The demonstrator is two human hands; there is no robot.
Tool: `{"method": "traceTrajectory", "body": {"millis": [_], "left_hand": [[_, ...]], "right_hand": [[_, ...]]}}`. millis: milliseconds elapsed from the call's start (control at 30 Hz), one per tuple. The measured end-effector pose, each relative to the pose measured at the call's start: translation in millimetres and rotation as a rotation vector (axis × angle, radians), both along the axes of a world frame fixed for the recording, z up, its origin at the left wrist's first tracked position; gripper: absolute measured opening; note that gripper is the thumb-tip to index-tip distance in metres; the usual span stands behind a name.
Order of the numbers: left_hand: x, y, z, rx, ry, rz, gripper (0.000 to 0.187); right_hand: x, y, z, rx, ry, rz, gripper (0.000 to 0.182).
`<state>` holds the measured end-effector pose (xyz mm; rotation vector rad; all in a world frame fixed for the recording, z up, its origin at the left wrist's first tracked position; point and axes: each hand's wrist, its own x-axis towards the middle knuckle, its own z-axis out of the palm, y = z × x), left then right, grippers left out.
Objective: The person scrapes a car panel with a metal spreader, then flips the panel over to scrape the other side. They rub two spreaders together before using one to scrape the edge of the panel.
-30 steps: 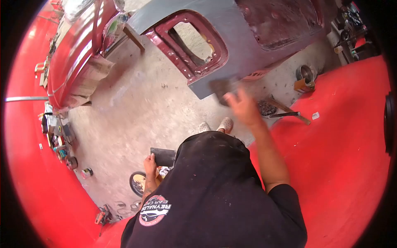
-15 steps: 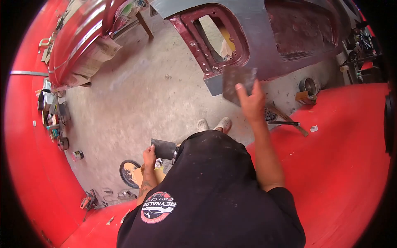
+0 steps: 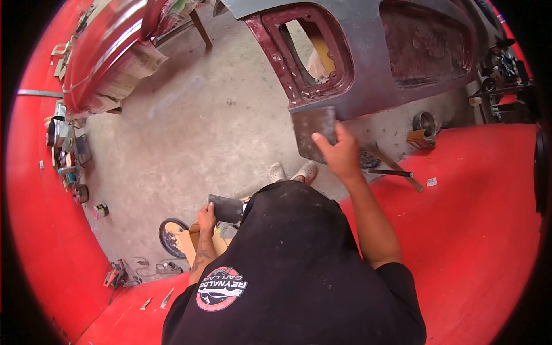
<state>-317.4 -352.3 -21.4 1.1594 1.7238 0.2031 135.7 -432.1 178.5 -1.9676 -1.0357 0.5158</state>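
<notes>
My right hand pinches a dark, squarish sheet of sandpaper, thumb on its near face. The sheet overlaps the lower corner of a grey car body panel, which has maroon inner frames around its openings. Lower down at the left, my left hand grips a second dark sheet of sandpaper by its edge. That sheet is close by the front of my black shirt, above an open cardboard box.
A red car part with masking paper stands at the upper left. Along the red left wall are cans and bottles. A round dark-rimmed lid lies near the box. At right are a metal can and a stand's legs.
My right hand has moved left and slightly down with its sheet, along the panel's lower edge. My left hand keeps its sheet in nearly the same place.
</notes>
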Motion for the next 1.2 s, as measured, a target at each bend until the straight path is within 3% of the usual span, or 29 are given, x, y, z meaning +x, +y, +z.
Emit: {"method": "traceTrajectory", "body": {"millis": [67, 133, 167, 233, 600, 667, 800, 1033, 1200], "left_hand": [[1.4, -3.4, 0.1, 0.045, -0.029, 0.036, 0.036], [-11.3, -4.7, -19.4, 0.006, -0.033, 0.028, 0.036], [-16.0, -3.8, -25.6, -0.023, -0.036, 0.010, 0.036], [-10.4, -3.3, -26.2, -0.032, -0.033, 0.013, 0.036], [14.8, 34.6, -16.1, 0.058, 0.036, -0.069, 0.037], [20.0, 43.7, -13.0, 0.087, 0.004, -0.072, 0.037], [40.1, 75.6, -8.0, 0.069, -0.049, -0.098, 0.036], [39.5, 194.2, -40.1, 0.070, 0.039, -0.429, 0.037], [65.8, 293.7, -30.4, 0.116, 0.078, -0.545, 0.041]], "right_hand": [[11.9, -2.8, 5.4, 0.321, 0.382, -0.312, 0.028], [34.2, -7.9, 42.6, 0.464, 0.578, -0.708, 0.035], [45.6, -16.6, 48.1, 0.460, 0.576, -0.714, 0.035], [65.3, -30.6, 55.6, 0.767, 0.790, -0.464, 0.039], [40.3, -14.4, 49.9, 0.583, 0.913, -0.533, 0.031], [32.3, -14.1, 39.4, 0.508, 0.554, -0.341, 0.024], [14.8, 2.9, 40.5, 0.481, 0.355, -0.465, 0.016], [-4.3, 25.3, 47.2, 0.356, 0.306, -0.677, 0.015], [-24.1, 47.3, 57.8, 0.148, 0.022, -0.798, 0.021]]}}
